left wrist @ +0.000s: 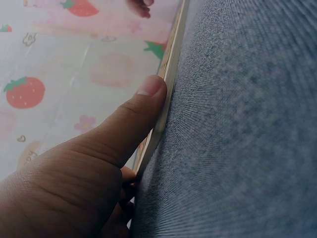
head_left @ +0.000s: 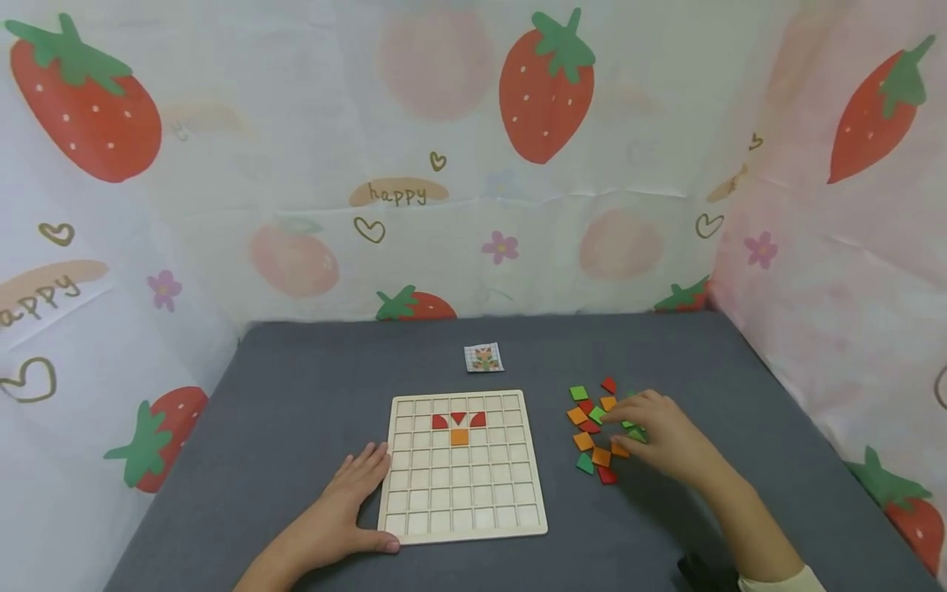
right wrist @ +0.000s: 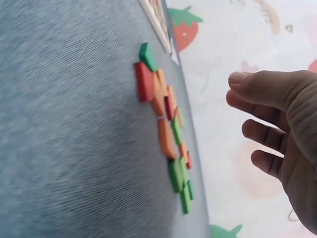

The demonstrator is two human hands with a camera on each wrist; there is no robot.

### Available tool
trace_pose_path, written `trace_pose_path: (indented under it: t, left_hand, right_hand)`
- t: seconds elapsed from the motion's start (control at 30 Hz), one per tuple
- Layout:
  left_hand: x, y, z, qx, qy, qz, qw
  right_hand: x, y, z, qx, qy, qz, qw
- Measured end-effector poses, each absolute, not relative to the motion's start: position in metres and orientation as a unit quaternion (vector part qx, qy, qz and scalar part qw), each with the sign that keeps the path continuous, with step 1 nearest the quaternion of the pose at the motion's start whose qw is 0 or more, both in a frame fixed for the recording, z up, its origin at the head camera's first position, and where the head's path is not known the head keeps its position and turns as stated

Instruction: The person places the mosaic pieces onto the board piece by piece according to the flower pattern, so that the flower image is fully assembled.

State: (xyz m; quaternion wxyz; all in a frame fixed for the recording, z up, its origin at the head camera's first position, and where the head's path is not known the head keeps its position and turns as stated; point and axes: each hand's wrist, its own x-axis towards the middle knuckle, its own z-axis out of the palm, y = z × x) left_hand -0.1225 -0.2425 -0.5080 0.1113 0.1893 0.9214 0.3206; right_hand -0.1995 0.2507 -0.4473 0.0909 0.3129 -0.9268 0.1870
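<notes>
From the head view, the left hand [head_left: 344, 503] lies with fingers spread along the near-left side of the wooden board [head_left: 481, 474], thumb at its near corner, probably to keep it from sliding; the board extends to the right of that hand. Three red pieces [head_left: 459, 418] and an orange square [head_left: 459, 437] sit in its cells, beyond the fingertips and to their right. Farther off from both hands is a printed card [head_left: 484, 358], perhaps put there so that its small coloured pattern can be seen past the board. The right hand [head_left: 662, 434] hovers over the loose tiles [head_left: 602, 455], most of them to the left of its fingertips, likely kept beside the board for easy reach. In the left wrist view the thumb [left wrist: 126, 121] rests straight against the board's edge, fingertips on the edge beyond it, so the hand braces without a tight clench. In the right wrist view the right fingers are loosely bent, thumb tip close to the index finger, no tile visible between them; the tiles lie below, apart from the hand.
</notes>
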Motion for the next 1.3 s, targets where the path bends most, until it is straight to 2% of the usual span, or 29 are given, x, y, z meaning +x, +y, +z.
trace_pose_path:
  t: [0.53, 1.03, 1.3]
  left_hand:
    - [-0.125, -0.242, -0.510, 0.195, 0.921, 0.318, 0.116]
    - [-0.124, -0.241, -0.506, 0.184, 0.920, 0.324, 0.121]
    - [-0.125, -0.242, -0.507, 0.190, 0.918, 0.325, 0.121]
  right_hand:
    - [-0.199, 0.273, -0.478, 0.267, -0.938, 0.210, 0.071]
    - [-0.204, 0.280, -0.499, 0.276, -0.937, 0.203, 0.063]
    - [-0.205, 0.278, -0.498, 0.293, -0.933, 0.190, 0.084]
